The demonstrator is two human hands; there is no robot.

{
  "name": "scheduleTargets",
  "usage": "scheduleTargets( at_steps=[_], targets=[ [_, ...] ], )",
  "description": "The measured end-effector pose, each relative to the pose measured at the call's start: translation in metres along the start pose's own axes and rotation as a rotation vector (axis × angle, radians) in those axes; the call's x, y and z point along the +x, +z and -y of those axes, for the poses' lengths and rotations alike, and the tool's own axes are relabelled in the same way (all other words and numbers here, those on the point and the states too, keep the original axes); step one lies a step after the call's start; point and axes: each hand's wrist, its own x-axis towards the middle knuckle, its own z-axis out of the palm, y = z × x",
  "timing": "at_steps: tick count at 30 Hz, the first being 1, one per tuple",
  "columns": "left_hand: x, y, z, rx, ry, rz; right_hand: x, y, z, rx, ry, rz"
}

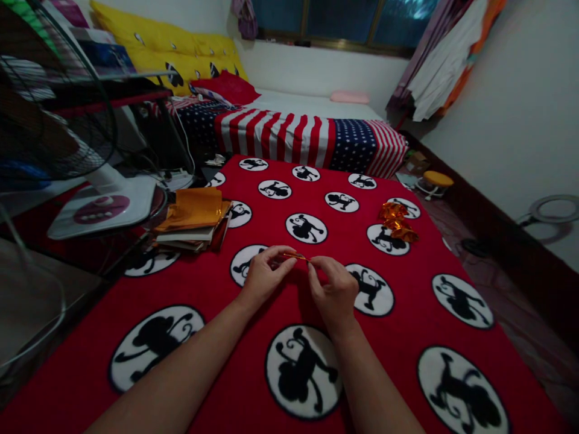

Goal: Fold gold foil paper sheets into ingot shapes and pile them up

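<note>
Over the middle of the red cloth, my left hand (268, 271) pinches a thin, folded strip of shiny orange-gold foil paper (296, 256) between thumb and fingers. The strip's other end is pinched by my right hand (335, 289). Much of the strip is hidden by my fingers, and its exact shape is too small to tell. To the left lies a stack of orange and pale paper sheets (194, 211). Several shiny orange foil pieces (398, 223) lie in a loose heap to the right.
Beneath my hands spreads a red cloth with monkey prints in white circles (307, 280). A fan (102, 205) stands at the left, near a cluttered shelf. Beyond is a bed with a striped and starred cover (280, 135). A yellow stool (438, 179) stands at the right wall.
</note>
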Motion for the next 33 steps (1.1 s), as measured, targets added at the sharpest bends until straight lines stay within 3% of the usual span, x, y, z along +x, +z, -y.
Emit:
scheduleTargets(
  at_steps=[6,20,26,33],
  targets=[
    [-0.001,0.001,0.0,-0.025,-0.022,0.065,-0.007,0.005,-0.007,0.153,-0.025,0.128],
    [-0.001,0.002,0.008,0.148,0.068,0.013,-0.006,0.007,-0.003,0.294,0.027,0.01],
    [-0.008,0.008,-0.004,0.276,0.215,-0.024,-0.006,0.01,0.002,0.322,0.093,-0.047],
    [-0.013,0.011,-0.013,0.252,0.38,-0.004,-0.005,0.011,0.007,0.344,0.154,-0.109]
  ],
)
